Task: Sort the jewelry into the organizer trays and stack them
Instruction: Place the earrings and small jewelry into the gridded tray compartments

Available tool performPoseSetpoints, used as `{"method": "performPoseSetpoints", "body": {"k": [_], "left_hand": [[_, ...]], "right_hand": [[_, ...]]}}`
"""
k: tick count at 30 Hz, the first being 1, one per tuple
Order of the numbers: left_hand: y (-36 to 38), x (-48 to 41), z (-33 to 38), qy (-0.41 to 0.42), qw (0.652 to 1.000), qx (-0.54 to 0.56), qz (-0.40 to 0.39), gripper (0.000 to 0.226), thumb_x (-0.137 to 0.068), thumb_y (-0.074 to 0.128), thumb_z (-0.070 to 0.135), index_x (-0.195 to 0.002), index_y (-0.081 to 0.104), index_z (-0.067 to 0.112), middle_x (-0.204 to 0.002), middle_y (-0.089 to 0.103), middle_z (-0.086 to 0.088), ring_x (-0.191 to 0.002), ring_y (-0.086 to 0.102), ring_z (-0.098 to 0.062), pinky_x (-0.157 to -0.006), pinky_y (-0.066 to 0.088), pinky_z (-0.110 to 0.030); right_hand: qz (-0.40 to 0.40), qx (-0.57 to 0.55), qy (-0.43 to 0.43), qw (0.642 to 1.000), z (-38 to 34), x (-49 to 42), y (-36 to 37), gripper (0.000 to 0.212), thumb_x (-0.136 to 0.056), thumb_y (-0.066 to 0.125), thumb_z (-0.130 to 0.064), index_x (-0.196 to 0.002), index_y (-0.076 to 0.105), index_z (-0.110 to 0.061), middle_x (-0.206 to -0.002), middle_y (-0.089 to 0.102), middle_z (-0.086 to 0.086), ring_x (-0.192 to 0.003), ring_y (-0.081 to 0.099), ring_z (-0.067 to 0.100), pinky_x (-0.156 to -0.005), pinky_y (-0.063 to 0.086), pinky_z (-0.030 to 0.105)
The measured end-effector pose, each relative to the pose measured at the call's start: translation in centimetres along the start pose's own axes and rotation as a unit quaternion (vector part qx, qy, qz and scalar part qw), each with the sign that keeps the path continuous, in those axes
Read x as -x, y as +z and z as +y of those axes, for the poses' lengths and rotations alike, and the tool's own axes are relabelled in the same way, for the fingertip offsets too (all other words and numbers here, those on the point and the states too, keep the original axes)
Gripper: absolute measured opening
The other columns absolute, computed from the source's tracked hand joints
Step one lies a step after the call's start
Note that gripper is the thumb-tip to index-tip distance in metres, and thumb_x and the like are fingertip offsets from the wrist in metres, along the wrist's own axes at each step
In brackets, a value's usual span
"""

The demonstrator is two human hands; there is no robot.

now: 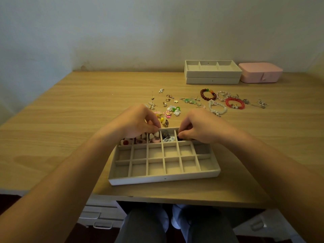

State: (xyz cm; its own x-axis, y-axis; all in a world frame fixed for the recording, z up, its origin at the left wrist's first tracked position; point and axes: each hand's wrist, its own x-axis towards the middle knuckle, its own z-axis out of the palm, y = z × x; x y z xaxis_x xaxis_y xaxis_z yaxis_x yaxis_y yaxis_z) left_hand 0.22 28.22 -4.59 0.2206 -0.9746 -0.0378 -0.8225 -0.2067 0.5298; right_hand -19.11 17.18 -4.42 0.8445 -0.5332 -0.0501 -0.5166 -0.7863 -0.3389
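Note:
A beige grid tray (pixel 164 178) with many small compartments lies at the table's near edge. Its far row holds earrings: red and pink pieces at the left, white heart shapes, then a dark and white pair (pixel 168 138). My left hand (pixel 138 122) rests over the far rim with fingertips pinched at the tray's back wall. My right hand (pixel 198 128) pinches a small dark earring (pixel 179 137) in a far-row compartment. Loose earrings (pixel 168 109) lie just beyond the tray. Bracelets (pixel 222 101) are scattered farther right.
Two stacked beige trays (pixel 213 71) stand at the back right against the wall, the top one with three long compartments. A shut pink jewelry box (pixel 261 72) sits beside them. White drawers (pixel 100 218) are below the table edge.

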Motion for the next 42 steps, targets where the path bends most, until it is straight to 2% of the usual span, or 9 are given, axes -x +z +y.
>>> {"method": "performPoseSetpoints", "body": {"k": [4,9,11,16,24,32,35,38,42], "left_hand": [[-0.8,-0.8,-0.1,0.003,1.0,0.031,0.006,0.005,-0.088,0.075,0.028,-0.09,0.08,0.027,-0.093,0.074,-0.005,-0.088,0.064,-0.025,-0.08,0.052,-0.041],[-0.8,-4.4,0.8,-0.021,0.997,0.042,0.069,0.005,-0.088,0.075,0.018,-0.089,0.077,0.023,-0.078,0.071,0.006,-0.07,0.062,-0.01,-0.061,0.045,-0.024],[-0.2,-5.9,1.1,-0.026,0.997,0.019,0.065,0.007,-0.086,0.077,0.019,-0.086,0.076,0.025,-0.076,0.07,0.009,-0.069,0.065,-0.009,-0.063,0.047,-0.024],[1.3,-8.1,1.7,-0.04,0.997,-0.038,0.054,0.011,-0.082,0.081,0.033,-0.085,0.071,0.033,-0.083,0.067,0.012,-0.08,0.064,-0.01,-0.07,0.055,-0.032],[1.7,-8.3,1.7,-0.027,0.995,-0.063,0.076,0.004,-0.085,0.078,0.027,-0.086,0.076,0.03,-0.085,0.071,0.007,-0.079,0.064,-0.012,-0.068,0.053,-0.033],[0.0,-6.8,2.7,-0.021,0.994,0.052,0.092,0.003,-0.088,0.077,0.025,-0.086,0.074,0.026,-0.076,0.067,0.008,-0.069,0.059,-0.008,-0.047,0.04,-0.013],[0.2,-6.1,2.7,-0.032,0.988,0.12,0.09,0.005,-0.09,0.074,0.023,-0.093,0.076,0.019,-0.082,0.073,0.003,-0.076,0.066,-0.012,-0.059,0.049,-0.021],[0.1,-4.9,2.9,-0.044,0.968,0.237,0.071,0.009,-0.093,0.07,0.019,-0.098,0.073,0.012,-0.086,0.075,-0.002,-0.075,0.064,-0.014,-0.061,0.051,-0.029],[0.2,-3.2,3.3,-0.043,0.91,0.411,0.0,0.01,-0.095,0.066,0.017,-0.099,0.073,0.011,-0.089,0.073,-0.006,-0.072,0.063,-0.011,-0.059,0.051,-0.02]], "right_hand": [[0.032,-0.064,0.0,0.997,0.7,-0.4,-1.9,0.014,-0.095,0.07,-0.026,-0.102,0.079,-0.019,-0.092,0.073,-0.01,-0.083,0.067,0.005,-0.083,0.06,0.032],[0.089,-0.163,0.036,0.982,2.0,-3.9,-1.9,0.016,-0.096,0.07,-0.028,-0.103,0.079,-0.017,-0.089,0.073,-0.006,-0.086,0.066,0.014,-0.072,0.054,0.03],[0.086,-0.195,0.053,0.976,2.4,-5.5,-1.3,0.013,-0.096,0.07,-0.027,-0.102,0.078,-0.019,-0.088,0.07,-0.009,-0.085,0.062,0.009,-0.068,0.046,0.023],[0.108,-0.213,0.083,0.968,3.0,-8.2,0.1,0.013,-0.096,0.069,-0.025,-0.103,0.078,-0.02,-0.099,0.07,-0.007,-0.1,0.063,0.013,-0.09,0.053,0.035],[0.139,-0.264,0.086,0.951,2.9,-8.6,1.0,0.012,-0.095,0.069,-0.022,-0.101,0.078,-0.017,-0.095,0.07,-0.006,-0.096,0.062,0.011,-0.078,0.047,0.028],[0.104,-0.301,0.06,0.946,2.1,-6.3,-0.6,0.014,-0.098,0.064,-0.016,-0.107,0.073,-0.021,-0.097,0.072,-0.001,-0.085,0.069,0.014,-0.064,0.056,0.027],[0.081,-0.346,0.049,0.933,1.9,-5.4,-0.6,0.015,-0.098,0.066,-0.014,-0.111,0.073,-0.017,-0.098,0.075,0.002,-0.088,0.073,0.019,-0.074,0.061,0.034],[0.09,-0.411,0.024,0.907,2.0,-4.4,-0.9,0.016,-0.096,0.069,-0.012,-0.111,0.073,-0.011,-0.096,0.078,0.005,-0.086,0.075,0.019,-0.073,0.062,0.031],[0.091,-0.47,0.009,0.878,2.3,-2.8,-1.6,0.017,-0.094,0.07,-0.007,-0.11,0.073,-0.002,-0.097,0.077,0.014,-0.084,0.073,0.02,-0.075,0.062,0.03]]}}
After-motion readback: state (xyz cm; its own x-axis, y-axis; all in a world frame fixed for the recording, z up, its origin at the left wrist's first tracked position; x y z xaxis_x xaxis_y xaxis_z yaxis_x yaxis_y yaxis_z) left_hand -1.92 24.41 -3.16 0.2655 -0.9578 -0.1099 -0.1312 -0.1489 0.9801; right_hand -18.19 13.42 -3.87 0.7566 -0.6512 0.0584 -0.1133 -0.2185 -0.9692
